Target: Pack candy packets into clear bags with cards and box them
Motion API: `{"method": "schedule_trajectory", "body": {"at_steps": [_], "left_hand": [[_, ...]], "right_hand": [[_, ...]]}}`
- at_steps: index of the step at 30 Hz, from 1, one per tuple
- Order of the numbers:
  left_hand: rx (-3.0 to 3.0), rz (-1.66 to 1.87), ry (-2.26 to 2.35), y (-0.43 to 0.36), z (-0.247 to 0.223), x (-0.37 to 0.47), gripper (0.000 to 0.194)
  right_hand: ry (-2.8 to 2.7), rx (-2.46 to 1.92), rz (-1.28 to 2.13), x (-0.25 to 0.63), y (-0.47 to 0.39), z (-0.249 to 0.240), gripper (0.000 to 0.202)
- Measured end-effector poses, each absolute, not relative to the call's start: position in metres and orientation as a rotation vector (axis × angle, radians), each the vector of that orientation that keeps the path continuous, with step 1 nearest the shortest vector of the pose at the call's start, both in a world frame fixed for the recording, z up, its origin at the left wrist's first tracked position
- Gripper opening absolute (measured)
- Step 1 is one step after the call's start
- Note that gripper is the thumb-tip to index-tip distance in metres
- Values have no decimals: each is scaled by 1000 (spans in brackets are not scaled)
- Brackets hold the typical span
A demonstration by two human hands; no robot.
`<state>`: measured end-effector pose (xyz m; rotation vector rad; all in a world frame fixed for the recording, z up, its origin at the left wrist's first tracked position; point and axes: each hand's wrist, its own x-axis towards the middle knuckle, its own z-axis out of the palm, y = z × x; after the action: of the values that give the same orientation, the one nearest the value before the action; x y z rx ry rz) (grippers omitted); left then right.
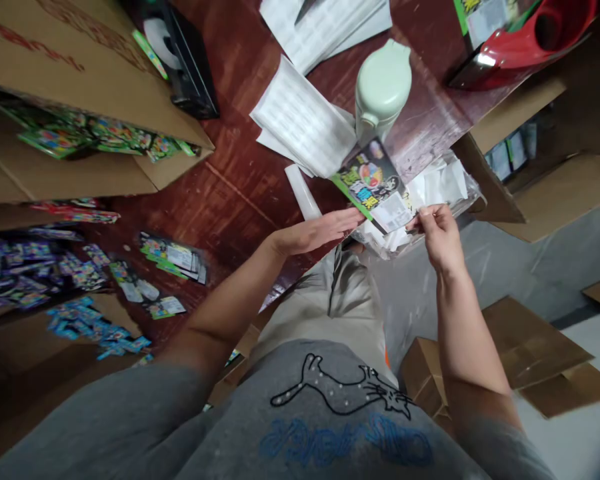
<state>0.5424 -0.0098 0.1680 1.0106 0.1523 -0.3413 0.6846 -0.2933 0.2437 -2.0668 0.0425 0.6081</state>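
Observation:
A black-and-green printed packet with a white label on its lower part is in front of my body at the table edge. My right hand is closed, thumb and fingers pinched at the packet's lower right corner. At the lower left edge, my left hand lies with its fingers stretched out, touching the packet; its thumb is hidden. Beneath the packet is a clear plastic-lined bin of crumpled white paper. A white paper roll lies beside my left hand.
Sheets of labels and a pale green lidded container are on the red table. Several packets lie at left, near open cartons. A black tape dispenser, a red holder and another carton stand around.

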Motion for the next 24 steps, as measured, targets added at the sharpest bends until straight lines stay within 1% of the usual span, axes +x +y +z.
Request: {"method": "schedule_trajectory", "body": {"at_steps": [4,6,9,13,16,18,20,24], "left_hand": [[751,-281,125,-34,171,546,109],[641,-205,194,-49,172,552,111],[560,-167,216,-63,178,558,106],[556,-204,219,-69,184,554,99],[576,-224,274,-71,185,549,98],[626,-196,342,-73,186,546,95],[678,-148,403,-74,187,544,87],[773,-73,501,-76,190,540,64]], "right_hand": [[279,-1917,700,657,-286,236,52],[314,-1871,755,639,-281,232,54],[370,-1814,823,612,-275,225,56],[449,-1758,897,580,-269,220,57],[503,-1712,947,564,-267,218,54],[530,-1683,982,558,-266,218,50],[552,-1662,1018,554,-265,217,46],[565,-1656,1068,551,-264,217,44]]}}
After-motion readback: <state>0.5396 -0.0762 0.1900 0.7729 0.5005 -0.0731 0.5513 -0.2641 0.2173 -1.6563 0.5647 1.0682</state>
